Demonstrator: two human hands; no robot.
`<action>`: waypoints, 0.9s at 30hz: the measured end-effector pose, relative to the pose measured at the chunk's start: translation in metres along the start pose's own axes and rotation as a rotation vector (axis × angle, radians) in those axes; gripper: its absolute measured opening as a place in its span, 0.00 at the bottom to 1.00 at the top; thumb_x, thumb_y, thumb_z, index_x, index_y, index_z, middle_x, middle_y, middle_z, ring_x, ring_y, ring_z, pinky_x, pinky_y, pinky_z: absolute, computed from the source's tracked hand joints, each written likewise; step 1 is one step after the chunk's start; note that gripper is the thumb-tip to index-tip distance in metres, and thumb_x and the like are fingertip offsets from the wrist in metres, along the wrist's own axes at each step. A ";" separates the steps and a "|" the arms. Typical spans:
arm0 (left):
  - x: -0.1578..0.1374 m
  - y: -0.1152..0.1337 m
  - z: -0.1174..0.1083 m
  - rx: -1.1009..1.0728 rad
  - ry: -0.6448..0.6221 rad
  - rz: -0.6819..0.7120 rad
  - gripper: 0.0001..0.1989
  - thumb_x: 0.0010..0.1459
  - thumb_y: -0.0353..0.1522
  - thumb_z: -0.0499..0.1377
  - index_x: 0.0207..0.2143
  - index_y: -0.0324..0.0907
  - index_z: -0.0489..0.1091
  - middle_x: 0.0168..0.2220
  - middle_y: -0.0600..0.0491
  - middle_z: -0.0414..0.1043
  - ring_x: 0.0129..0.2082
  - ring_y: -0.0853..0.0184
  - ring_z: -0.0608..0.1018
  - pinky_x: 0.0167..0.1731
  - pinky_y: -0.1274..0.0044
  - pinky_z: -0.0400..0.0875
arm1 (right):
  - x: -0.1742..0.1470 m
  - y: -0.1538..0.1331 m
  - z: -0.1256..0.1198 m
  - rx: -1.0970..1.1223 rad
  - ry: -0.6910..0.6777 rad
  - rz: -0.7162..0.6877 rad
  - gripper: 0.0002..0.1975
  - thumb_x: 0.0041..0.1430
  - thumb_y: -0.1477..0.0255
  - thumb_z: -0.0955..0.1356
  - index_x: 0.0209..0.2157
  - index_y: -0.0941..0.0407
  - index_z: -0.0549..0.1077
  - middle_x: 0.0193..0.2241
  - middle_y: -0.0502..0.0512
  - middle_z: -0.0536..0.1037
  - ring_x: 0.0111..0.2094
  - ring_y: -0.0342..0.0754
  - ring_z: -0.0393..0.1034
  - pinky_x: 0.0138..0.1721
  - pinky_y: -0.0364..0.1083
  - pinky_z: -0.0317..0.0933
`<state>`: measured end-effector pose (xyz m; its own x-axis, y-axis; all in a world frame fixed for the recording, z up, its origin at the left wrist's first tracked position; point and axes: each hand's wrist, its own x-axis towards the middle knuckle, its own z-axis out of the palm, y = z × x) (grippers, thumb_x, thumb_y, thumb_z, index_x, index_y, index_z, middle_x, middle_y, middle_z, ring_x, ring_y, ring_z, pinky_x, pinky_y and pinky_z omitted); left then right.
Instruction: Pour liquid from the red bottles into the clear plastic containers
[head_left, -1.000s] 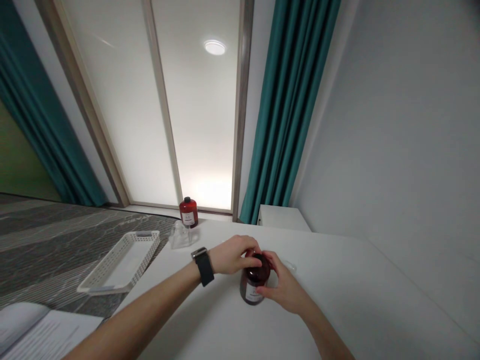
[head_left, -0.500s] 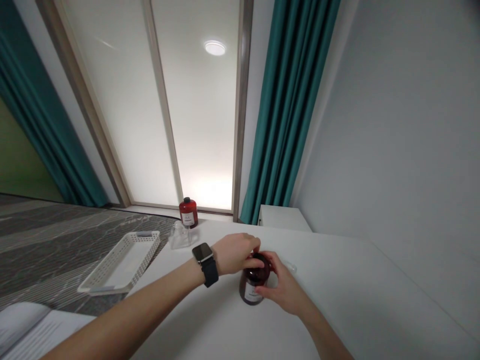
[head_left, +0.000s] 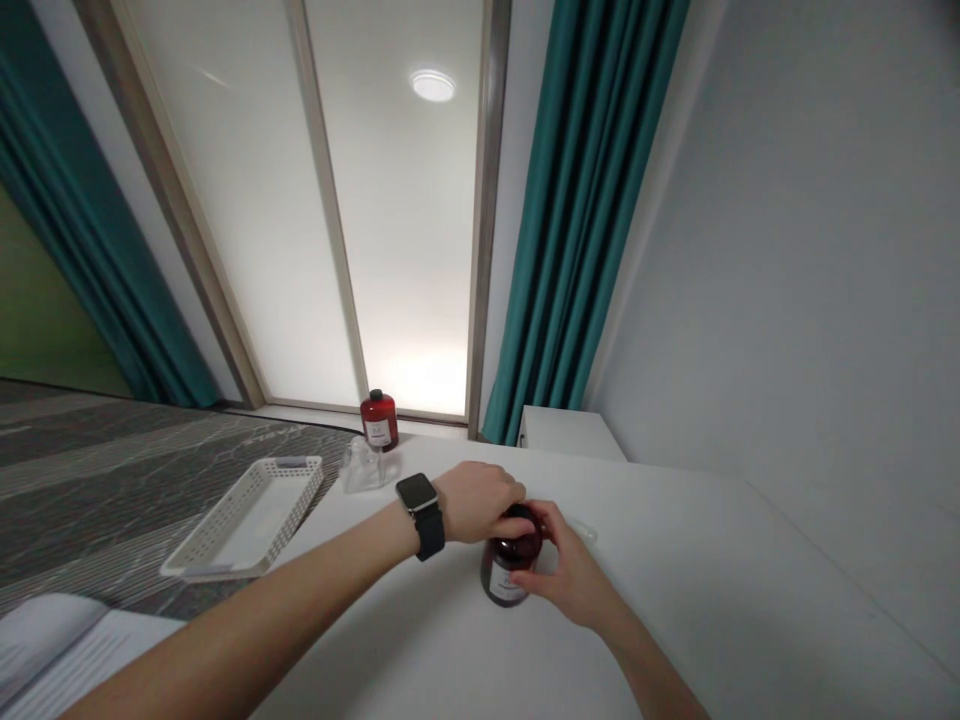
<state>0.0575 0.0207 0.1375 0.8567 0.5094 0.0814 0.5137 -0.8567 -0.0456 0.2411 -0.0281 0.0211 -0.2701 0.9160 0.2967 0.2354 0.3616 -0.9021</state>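
A dark red-brown bottle (head_left: 504, 578) with a white label stands upright on the white table, in front of me. My right hand (head_left: 566, 570) grips its side, thumb near the label and fingers round the far shoulder. From the left, my left hand (head_left: 480, 500), a black watch (head_left: 422, 512) on its wrist, closes its fingers and thumb over the bottle's dark cap. Most of the cap is hidden under those fingers. A small clear item (head_left: 583, 530) lies just behind my right hand; its kind is unclear.
At the table's far left corner stand a red bottle with a black cap (head_left: 379, 422) and a clear plastic piece (head_left: 363, 468). To the left are a white perforated basket (head_left: 202, 535) and an open book (head_left: 112, 650). A white cabinet (head_left: 574, 430) stands beyond the table.
My left hand and wrist have turned slightly over the bottle's top, the watch shifting right. The right hand keeps its hold, and the view has shifted a little.
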 end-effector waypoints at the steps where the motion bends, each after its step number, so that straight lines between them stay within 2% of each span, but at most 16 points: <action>1: 0.000 -0.001 0.000 -0.005 -0.001 0.030 0.14 0.63 0.42 0.57 0.33 0.40 0.71 0.31 0.49 0.77 0.32 0.59 0.78 0.28 0.74 0.66 | 0.000 0.000 0.000 0.001 -0.002 0.000 0.34 0.43 0.77 0.77 0.52 0.52 0.63 0.49 0.56 0.73 0.49 0.55 0.69 0.52 0.57 0.61; 9: 0.003 -0.009 -0.002 -0.061 0.007 0.248 0.09 0.62 0.37 0.61 0.36 0.41 0.71 0.33 0.50 0.76 0.33 0.61 0.75 0.35 0.74 0.66 | 0.002 0.001 -0.002 0.036 -0.039 0.001 0.33 0.43 0.76 0.77 0.51 0.52 0.65 0.47 0.55 0.75 0.49 0.55 0.69 0.52 0.56 0.61; 14: -0.001 -0.004 0.001 -0.005 0.072 0.169 0.08 0.59 0.36 0.62 0.34 0.40 0.70 0.31 0.51 0.75 0.33 0.61 0.75 0.36 0.73 0.67 | 0.001 0.001 -0.001 0.034 -0.031 0.012 0.34 0.44 0.76 0.77 0.52 0.51 0.63 0.49 0.56 0.73 0.51 0.56 0.68 0.53 0.57 0.60; 19: -0.004 0.004 0.007 0.056 0.116 0.047 0.15 0.61 0.43 0.60 0.34 0.39 0.70 0.33 0.49 0.75 0.35 0.58 0.75 0.37 0.71 0.68 | -0.001 -0.001 0.001 0.018 -0.011 0.022 0.34 0.43 0.77 0.76 0.52 0.51 0.63 0.49 0.56 0.73 0.51 0.56 0.67 0.54 0.58 0.60; 27: -0.001 -0.001 0.010 -0.040 0.045 0.127 0.13 0.63 0.41 0.59 0.36 0.39 0.69 0.34 0.50 0.74 0.35 0.60 0.75 0.39 0.72 0.67 | 0.000 0.002 0.002 0.016 -0.003 0.004 0.33 0.43 0.77 0.77 0.51 0.51 0.64 0.49 0.55 0.73 0.51 0.56 0.68 0.54 0.57 0.60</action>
<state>0.0566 0.0224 0.1278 0.9113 0.3932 0.1221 0.3982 -0.9171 -0.0186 0.2398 -0.0274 0.0193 -0.2723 0.9167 0.2925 0.2211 0.3555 -0.9082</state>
